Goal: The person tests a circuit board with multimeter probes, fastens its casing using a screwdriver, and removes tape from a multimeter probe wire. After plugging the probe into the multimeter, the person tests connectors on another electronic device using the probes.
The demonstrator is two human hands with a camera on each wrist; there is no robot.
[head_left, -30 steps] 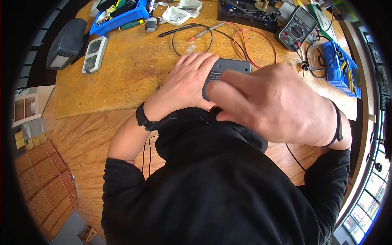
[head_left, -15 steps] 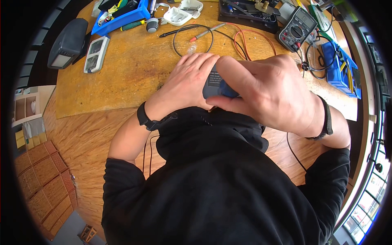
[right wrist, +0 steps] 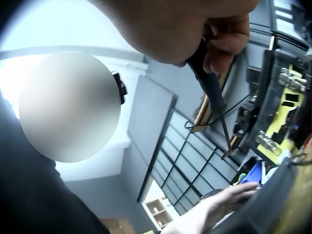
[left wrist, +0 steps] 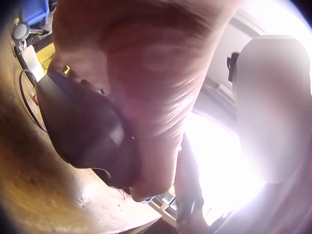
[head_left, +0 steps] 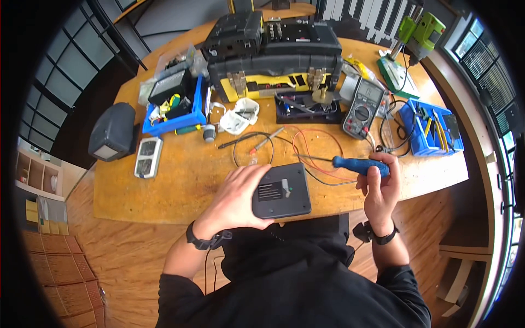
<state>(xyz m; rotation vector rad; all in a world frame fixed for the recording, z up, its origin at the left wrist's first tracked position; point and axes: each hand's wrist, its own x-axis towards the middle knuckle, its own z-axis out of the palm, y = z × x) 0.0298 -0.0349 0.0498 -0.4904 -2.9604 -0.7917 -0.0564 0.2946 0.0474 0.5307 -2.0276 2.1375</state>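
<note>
A dark grey square case [head_left: 290, 202] is gripped at its left side by my left hand [head_left: 232, 198], near the table's front edge. Its face with slots and a small light label is up. To its right, my right hand [head_left: 381, 191] holds a screwdriver by its blue handle [head_left: 361, 165], with the shaft pointing left above the table. In the left wrist view the palm [left wrist: 146, 73] lies against the dark case [left wrist: 87, 126]. The right wrist view shows curled fingers around the screwdriver [right wrist: 209, 87].
Behind the case lie probe leads [head_left: 268, 143] and a multimeter [head_left: 363, 108]. Blue bins [head_left: 178, 122] stand left and right [head_left: 429, 143]. A black and yellow toolbox [head_left: 273, 68] is at the back; a dark speaker-like box [head_left: 112, 132] and a clear-lidded case [head_left: 147, 157] are at the left.
My right hand has moved right, off the case, with the screwdriver now in full view. The case's face is uncovered, and the head view has tilted up to show the table's back.
</note>
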